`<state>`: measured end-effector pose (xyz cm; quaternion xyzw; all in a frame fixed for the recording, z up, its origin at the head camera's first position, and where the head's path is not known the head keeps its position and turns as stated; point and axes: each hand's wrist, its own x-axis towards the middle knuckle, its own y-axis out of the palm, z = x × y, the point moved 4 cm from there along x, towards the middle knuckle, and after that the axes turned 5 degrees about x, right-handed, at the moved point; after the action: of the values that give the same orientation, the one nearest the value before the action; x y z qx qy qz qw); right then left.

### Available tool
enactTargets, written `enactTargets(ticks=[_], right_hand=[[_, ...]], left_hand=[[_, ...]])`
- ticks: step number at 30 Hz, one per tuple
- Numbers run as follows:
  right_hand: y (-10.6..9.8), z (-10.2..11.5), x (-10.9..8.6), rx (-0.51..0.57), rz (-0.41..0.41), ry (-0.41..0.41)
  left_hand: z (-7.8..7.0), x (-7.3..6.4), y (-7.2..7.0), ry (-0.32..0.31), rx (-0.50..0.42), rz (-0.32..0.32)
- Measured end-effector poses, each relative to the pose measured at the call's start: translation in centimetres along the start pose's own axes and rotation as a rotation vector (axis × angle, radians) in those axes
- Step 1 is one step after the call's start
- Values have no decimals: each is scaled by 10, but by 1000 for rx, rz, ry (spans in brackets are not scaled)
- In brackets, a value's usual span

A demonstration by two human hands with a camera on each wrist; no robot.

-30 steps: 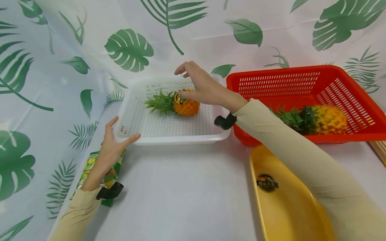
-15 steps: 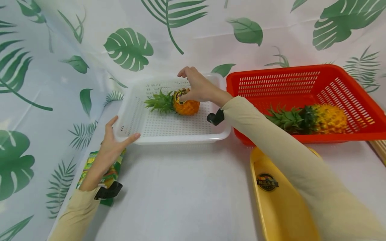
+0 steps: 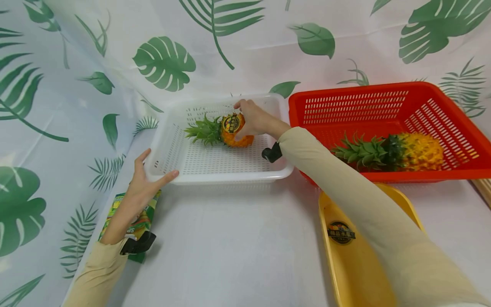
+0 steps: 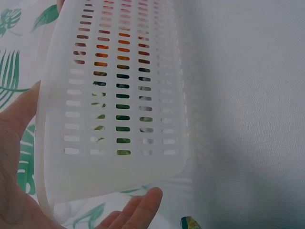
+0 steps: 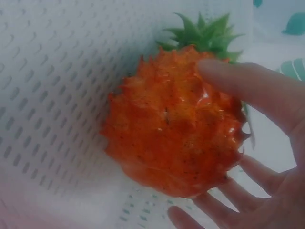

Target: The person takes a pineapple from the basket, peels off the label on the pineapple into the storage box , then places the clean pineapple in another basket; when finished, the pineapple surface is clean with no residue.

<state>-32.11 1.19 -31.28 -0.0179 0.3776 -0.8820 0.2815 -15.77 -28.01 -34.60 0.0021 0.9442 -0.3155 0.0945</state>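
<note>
An orange pineapple [image 3: 239, 138] with a green crown and a round black label lies in the white slotted basket [image 3: 230, 175], crown to the left. My right hand [image 3: 255, 119] holds its base end. In the right wrist view the thumb [image 5: 238, 78] touches the fruit's near side, and the other fingers reach around its lower side, their tips partly hidden. My left hand [image 3: 143, 183] spreads around the basket's front left corner. Its thumb rests along the front rim, and its fairly straight fingers [image 4: 143, 207] lie by the end wall.
A red basket [image 3: 353, 108] with a yellow pineapple [image 3: 420, 151] stands at the right. Before it lies a yellow oblong tray [image 3: 360, 264], partly under my right sleeve. A green printed packet [image 3: 143, 219] lies under my left forearm. A leaf-patterned cloth [image 3: 249, 51] rises behind.
My right hand has come down from above the orange pineapple onto its base end, with thumb and fingers closing around it. The left hand and both baskets have stayed in place.
</note>
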Motion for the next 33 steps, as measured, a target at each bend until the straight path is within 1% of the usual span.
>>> enactTargets(ticks=[2, 6, 10, 13, 19, 26, 33], right_hand=[[2, 0, 2, -17, 13, 3], [5, 1, 4, -97, 55, 22], [7, 1, 5, -142, 78, 49], [7, 1, 5, -139, 77, 47], [9, -1, 5, -139, 68, 31], [15, -1, 3, -51, 77, 36], [18, 0, 4, -73, 68, 20]], left_hand=[[0, -1, -1, -5, 2, -1], [0, -2, -2, -16, 8, 0], [0, -2, -2, -13, -3, 5], [1, -1, -2, -13, -6, 9], [1, 0, -2, -18, 17, 15], [-1, -1, -1, -1, 11, 15], [0, -1, -1, -9, 9, 14]])
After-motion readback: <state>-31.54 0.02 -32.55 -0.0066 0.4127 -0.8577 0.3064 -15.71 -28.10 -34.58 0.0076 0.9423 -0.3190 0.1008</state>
